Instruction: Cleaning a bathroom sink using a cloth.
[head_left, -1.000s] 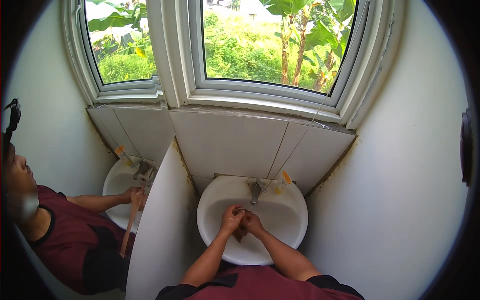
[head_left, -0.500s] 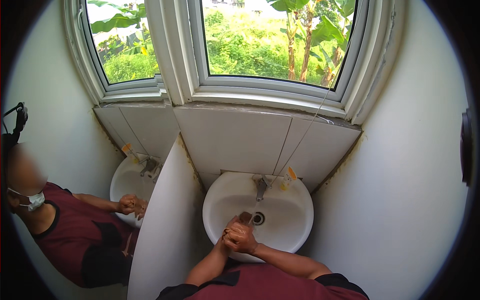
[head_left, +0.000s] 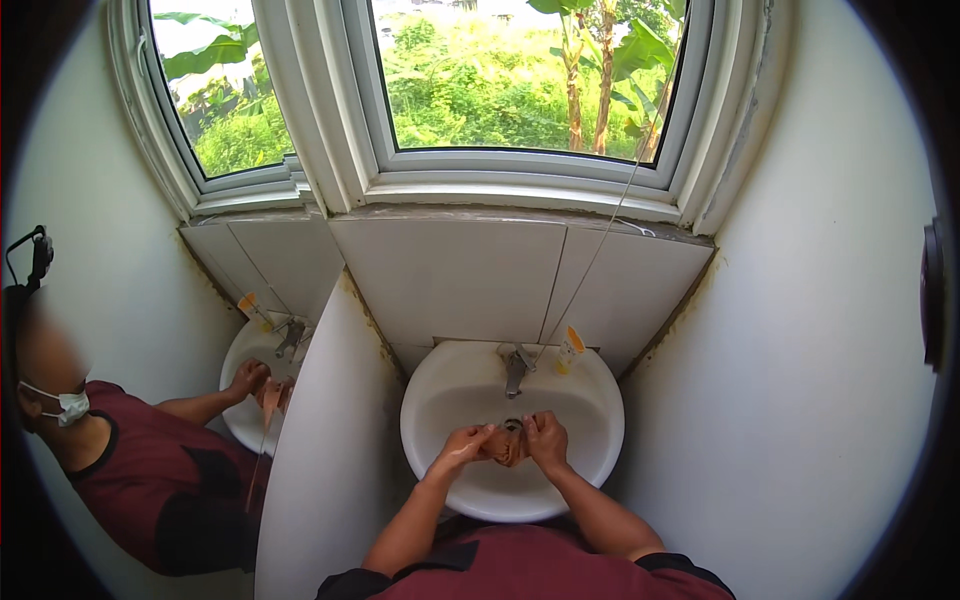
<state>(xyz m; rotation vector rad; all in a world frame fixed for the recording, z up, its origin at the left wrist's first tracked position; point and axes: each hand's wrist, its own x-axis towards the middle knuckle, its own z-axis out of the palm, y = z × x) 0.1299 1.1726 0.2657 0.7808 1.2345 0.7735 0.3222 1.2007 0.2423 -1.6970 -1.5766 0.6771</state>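
Over the white washbasin [head_left: 445, 487], a small brown, crumpled piece [head_left: 508, 449] that looks like wet cloth is stretched between my hands. My left hand [head_left: 463, 446] pinches its left side. On the other side, my right hand [head_left: 546, 440] is closed on it with the fingers curled. The piece partly covers the dark drain hole [head_left: 513, 425]. Above my hands, the grey metal tap [head_left: 517, 370] stands at the back of the basin. Whether water is running from it is hard to make out.
A white tube with an orange end [head_left: 569, 350] stands on the basin's rim right of the tap. A thin cord [head_left: 600, 250] hangs from the window to the tap. A mirror on the left reflects me and the basin. White walls flank both sides.
My hands were clasped together around the brown piece under running water. They have now moved apart and slightly right and up, pulling the piece out between them. The view has shifted slightly.
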